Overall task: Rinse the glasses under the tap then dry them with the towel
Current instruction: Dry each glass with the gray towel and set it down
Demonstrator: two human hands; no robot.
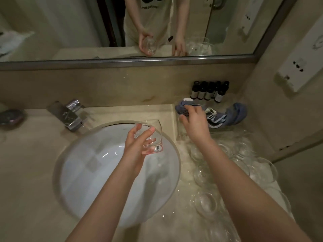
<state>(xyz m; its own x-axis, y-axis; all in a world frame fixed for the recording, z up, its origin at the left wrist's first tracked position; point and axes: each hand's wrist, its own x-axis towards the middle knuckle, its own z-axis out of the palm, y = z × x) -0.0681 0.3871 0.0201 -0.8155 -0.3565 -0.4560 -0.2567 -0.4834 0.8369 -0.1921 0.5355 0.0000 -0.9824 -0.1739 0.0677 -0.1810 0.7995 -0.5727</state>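
My left hand (pixel 138 142) grips a clear glass (pixel 153 137), tilted on its side above the white round sink (pixel 73 172). My right hand (pixel 194 122) reaches to the back right of the counter, and its fingertips touch the near end of a crumpled blue towel (pixel 234 114); whether they pinch it I cannot tell. The chrome tap (pixel 70 116) stands at the sink's back left, and no water stream shows. Several clear glasses (pixel 258 168) crowd the counter right of the sink, partly under my right forearm.
Several small dark bottles (pixel 209 91) line the back wall behind the towel. A wide mirror (pixel 70 28) spans the wall above. A dark object (pixel 11 117) lies at the far left of the beige counter (pixel 26 163). A white wall unit (pixel 297 67) hangs at right.
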